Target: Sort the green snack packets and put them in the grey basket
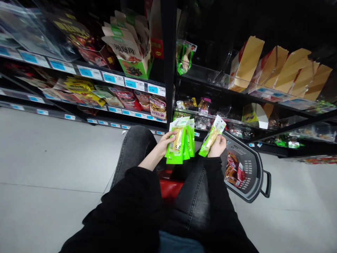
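Several green snack packets (179, 147) with clear windows and a panda print are fanned out in my left hand (168, 138), its fingers closed on their left side. My right hand (218, 145) pinches a single green snack packet (212, 136) by its right edge, tilted to the right. The two hands are apart, above my knees. A similar green packet (185, 58) hangs or stands at the left end of the upper right shelf. Grey basket (249, 172), to the right of my right hand, holds red-wrapped snacks (233, 170).
Left shelves carry snack bags (126, 98) and an open green-and-white carton (131, 52), with price tags (134, 83) along the edges. Tan open cartons (279, 68) line the right shelf. A dark upright post (169, 52) divides the shelves. A red seat (170, 188) is beneath me.
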A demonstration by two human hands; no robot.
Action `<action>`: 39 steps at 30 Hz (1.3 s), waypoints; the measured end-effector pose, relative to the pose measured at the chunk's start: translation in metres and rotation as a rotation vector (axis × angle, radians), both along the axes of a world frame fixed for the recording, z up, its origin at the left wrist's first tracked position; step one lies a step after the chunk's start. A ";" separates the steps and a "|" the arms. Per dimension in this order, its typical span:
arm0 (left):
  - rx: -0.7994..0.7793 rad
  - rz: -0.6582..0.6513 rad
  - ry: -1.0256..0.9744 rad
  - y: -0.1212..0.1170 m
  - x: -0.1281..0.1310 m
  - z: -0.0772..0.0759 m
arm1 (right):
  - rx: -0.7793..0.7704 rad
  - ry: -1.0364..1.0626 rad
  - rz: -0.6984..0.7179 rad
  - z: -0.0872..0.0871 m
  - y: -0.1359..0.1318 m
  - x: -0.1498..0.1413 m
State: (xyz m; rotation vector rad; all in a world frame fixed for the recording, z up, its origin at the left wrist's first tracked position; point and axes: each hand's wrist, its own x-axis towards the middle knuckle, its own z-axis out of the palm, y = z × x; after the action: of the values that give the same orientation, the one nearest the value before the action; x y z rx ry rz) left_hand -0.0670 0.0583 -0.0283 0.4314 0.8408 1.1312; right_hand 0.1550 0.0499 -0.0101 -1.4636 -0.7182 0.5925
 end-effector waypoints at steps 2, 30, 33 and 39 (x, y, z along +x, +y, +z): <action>0.057 -0.014 -0.005 -0.001 -0.001 0.005 | -0.063 -0.186 -0.184 0.004 -0.003 -0.001; -0.291 -0.224 -0.185 -0.009 0.004 0.013 | -0.152 -0.226 0.435 -0.009 -0.011 -0.056; -0.271 -0.228 -0.155 -0.009 0.004 0.014 | -0.164 -0.256 0.498 -0.010 -0.010 -0.055; -0.208 -0.163 -0.046 -0.009 0.009 0.016 | -0.200 -0.180 0.558 -0.016 -0.014 -0.060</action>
State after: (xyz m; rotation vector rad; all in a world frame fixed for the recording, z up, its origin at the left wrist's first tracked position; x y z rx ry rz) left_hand -0.0582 0.0489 -0.0127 0.2951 0.8575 0.8902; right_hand 0.0954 0.0364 -0.0262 -1.5130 -1.2569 0.9873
